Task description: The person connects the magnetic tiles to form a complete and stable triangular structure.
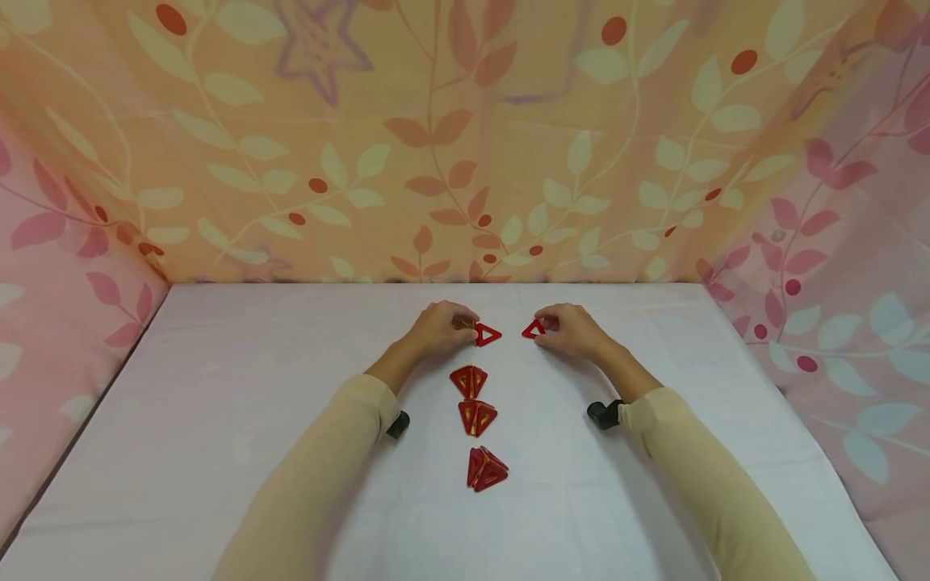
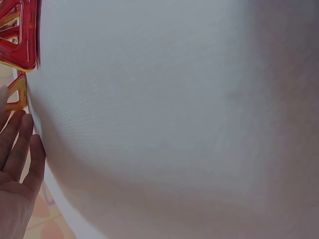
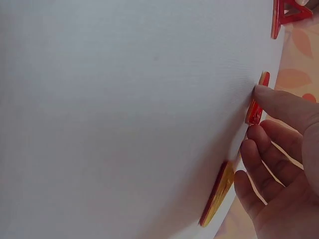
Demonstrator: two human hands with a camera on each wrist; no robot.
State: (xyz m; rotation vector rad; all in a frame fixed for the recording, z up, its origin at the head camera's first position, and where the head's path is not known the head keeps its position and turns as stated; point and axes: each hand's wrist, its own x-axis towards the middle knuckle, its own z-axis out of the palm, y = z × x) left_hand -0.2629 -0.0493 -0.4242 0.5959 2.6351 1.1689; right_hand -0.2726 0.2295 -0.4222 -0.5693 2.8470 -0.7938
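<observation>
Near the far part of the table, my left hand (image 1: 443, 327) pinches a red triangular magnetic tile (image 1: 497, 335) with an open centre. Yellow-orange (image 2: 19, 94) shows on a triangular frame by its fingertips in the left wrist view. Across a small gap, my right hand (image 1: 572, 329) pinches another red triangular tile (image 1: 533, 335), its tip pointing left. In the right wrist view, the thumb presses on this red tile (image 3: 256, 107). A red and yellow tile (image 3: 217, 194) stands out beside the curled fingers there; the hand hides it in the head view.
Three pyramid-like clusters of red and amber triangular tiles stand in a column nearer me: an upper one (image 1: 469, 381), a middle one (image 1: 477, 417) and a lower one (image 1: 487, 470). They sit between my forearms on the white tablecloth (image 1: 218, 452). Patterned cloth (image 1: 436, 161) walls the table in.
</observation>
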